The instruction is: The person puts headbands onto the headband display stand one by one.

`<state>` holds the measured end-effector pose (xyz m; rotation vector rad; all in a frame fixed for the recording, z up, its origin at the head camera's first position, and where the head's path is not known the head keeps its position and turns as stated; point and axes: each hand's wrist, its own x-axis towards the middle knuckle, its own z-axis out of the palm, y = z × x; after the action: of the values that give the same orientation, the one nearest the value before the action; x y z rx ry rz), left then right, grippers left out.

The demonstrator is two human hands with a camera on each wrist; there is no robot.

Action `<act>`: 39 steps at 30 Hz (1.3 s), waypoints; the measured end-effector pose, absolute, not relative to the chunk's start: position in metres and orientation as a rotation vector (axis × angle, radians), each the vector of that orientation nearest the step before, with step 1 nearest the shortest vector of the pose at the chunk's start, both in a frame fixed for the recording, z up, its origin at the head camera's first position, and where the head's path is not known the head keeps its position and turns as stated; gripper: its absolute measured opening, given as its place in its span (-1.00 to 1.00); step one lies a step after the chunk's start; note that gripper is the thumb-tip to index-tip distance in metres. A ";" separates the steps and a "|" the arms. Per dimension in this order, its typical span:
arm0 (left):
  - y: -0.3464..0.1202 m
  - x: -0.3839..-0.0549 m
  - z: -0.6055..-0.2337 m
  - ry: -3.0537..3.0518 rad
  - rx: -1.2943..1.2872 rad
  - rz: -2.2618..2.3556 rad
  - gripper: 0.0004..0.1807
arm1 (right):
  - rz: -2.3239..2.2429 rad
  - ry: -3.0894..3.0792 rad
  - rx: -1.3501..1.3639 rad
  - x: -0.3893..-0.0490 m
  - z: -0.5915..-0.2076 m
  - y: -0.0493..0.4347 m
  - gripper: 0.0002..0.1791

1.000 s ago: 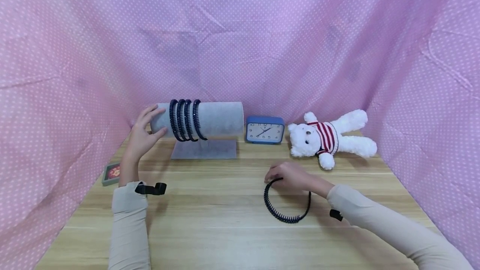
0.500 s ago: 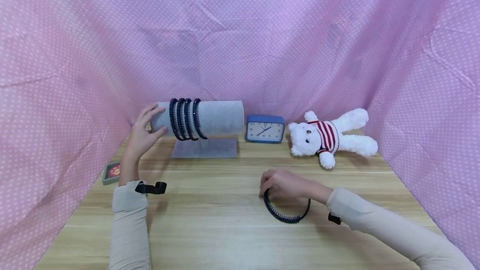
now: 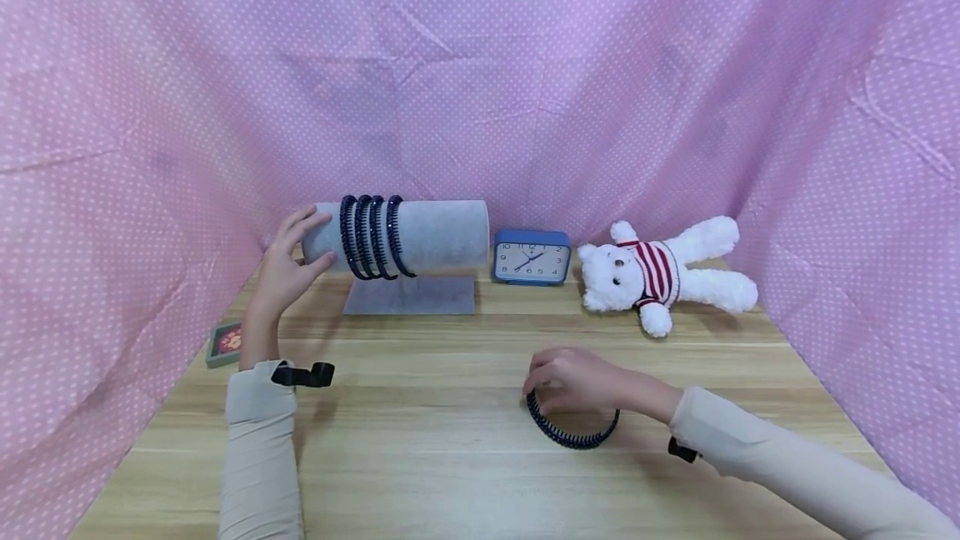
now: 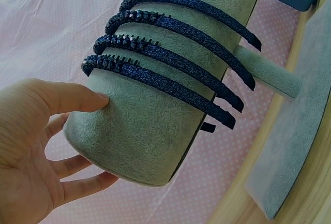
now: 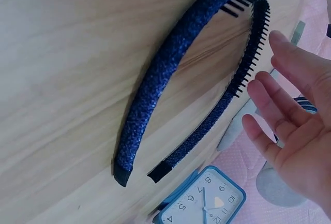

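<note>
My left hand (image 3: 283,273) holds the left end of a grey, velvety headband stand (image 3: 447,236), thumb on the near side and fingers round the end. Several dark blue headbands (image 4: 176,90) with beaded tops and comb teeth sit round its cylinder. Another such headband (image 3: 572,442) rests on the table at the right, its sparkly band (image 5: 159,76) and two black tips in the right wrist view. Beside its toothed side is my right hand (image 3: 576,377), fingers spread and loosely bent. In the right wrist view these fingertips (image 5: 257,90) are right at the teeth, not curled round the band.
A blue alarm clock (image 3: 531,258) stands right of the headband stand. Farther right a white teddy bear (image 3: 617,280) in a striped shirt lies on its side. A small green-framed picture (image 3: 223,346) lies by my left forearm. Pink dotted cloth (image 3: 480,73) surrounds the wooden table (image 3: 420,440).
My right hand has come nearer, from the headband's far tip to its left side, and its fingers have loosened. The headband has hardly moved. My left hand stays on the stand.
</note>
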<state>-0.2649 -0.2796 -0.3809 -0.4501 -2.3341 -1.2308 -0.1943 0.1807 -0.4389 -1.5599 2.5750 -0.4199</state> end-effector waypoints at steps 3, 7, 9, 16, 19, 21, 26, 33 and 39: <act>-0.280 -0.265 -0.381 -2.336 -0.447 -1.232 -0.39 | -0.374 2.593 -1.530 -0.188 -0.439 0.182 -0.70; -0.279 -0.264 -0.380 -2.345 -0.439 -1.232 -0.38 | -0.298 2.639 -1.534 -0.181 -0.443 0.183 -0.63; -0.279 -0.263 -0.380 -2.351 -0.433 -1.229 -0.38 | -0.268 2.657 -1.542 -0.180 -0.445 0.183 -0.57; -0.279 -0.263 -0.379 -2.359 -0.426 -1.220 -0.37 | -0.223 2.684 -1.525 -0.180 -0.451 0.182 -0.36; -0.279 -0.263 -0.379 -2.358 -0.427 -1.221 -0.37 | -0.276 2.642 -1.470 -0.181 -0.451 0.182 -0.34; -0.279 -0.263 -0.379 -2.358 -0.426 -1.221 -0.37 | -0.334 2.600 -1.438 -0.182 -0.452 0.181 -0.37; -0.279 -0.263 -0.379 -2.360 -0.424 -1.220 -0.36 | -0.449 2.530 -1.428 -0.183 -0.454 0.179 -0.51; -0.279 -0.263 -0.379 -2.357 -0.424 -1.228 -0.37 | -0.457 2.563 -1.446 -0.182 -0.453 0.177 -0.54; -0.278 -0.263 -0.379 -2.358 -0.420 -1.227 -0.38 | -0.509 2.563 -1.449 -0.181 -0.447 0.175 -0.55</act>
<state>-0.2627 -0.2781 -0.3786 -0.4201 -2.3581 -1.2269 -0.1807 0.1750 -0.4466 -1.4492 2.5634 -0.5091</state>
